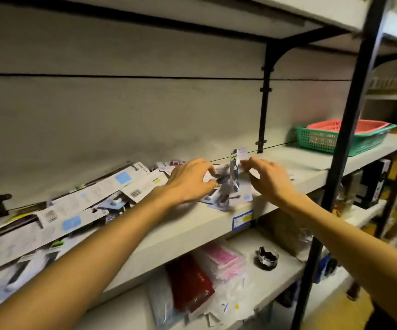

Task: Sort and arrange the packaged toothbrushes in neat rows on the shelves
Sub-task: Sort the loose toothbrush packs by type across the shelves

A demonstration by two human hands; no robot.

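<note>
On the middle shelf (pixel 216 225), both my hands work a small pile of toothbrush packs (pixel 226 198). One upright pack (pixel 236 160) stands between them, long axis vertical, closer to my right hand (pixel 270 178), which pinches it. My left hand (pixel 190 179) is curled over the flat packs; its grip is blurred, so I cannot tell.

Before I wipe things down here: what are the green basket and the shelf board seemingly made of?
Green basket: looks like moulded plastic, given its lattice walls and slight gloss. Shelf board: matte pale grey, smooth; probably laminate or painted board, though the blurred view leaves that open.
</note>
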